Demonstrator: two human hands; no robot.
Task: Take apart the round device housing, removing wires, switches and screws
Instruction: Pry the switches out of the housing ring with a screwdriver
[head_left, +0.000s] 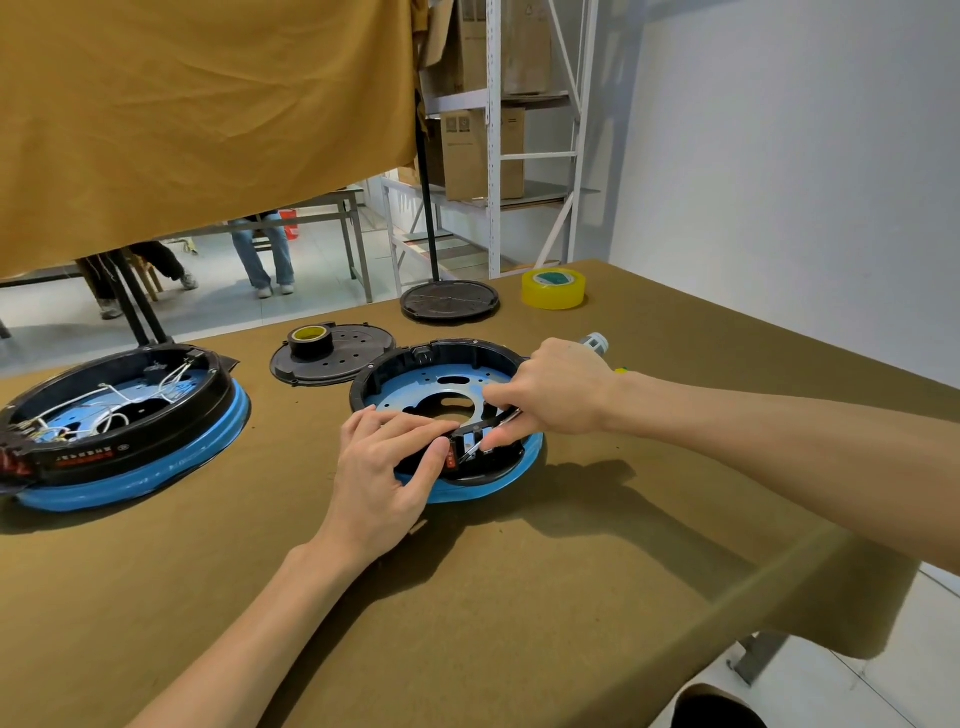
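Your right hand (558, 387) grips a screwdriver (594, 343), its metal tip down at the switch block (465, 447) on the near rim of the round housing (441, 384). Your left hand (387, 467) pinches that block, thumb against its red side. The housing, black-walled with a blue plate inside, lies mid-tabletop (519, 597). A second housing (119, 421), full of white wires, sits at the left. Farther off lie a black cover (358, 358) carrying a dark tape roll (310, 340), and a yellow tape roll (554, 289).
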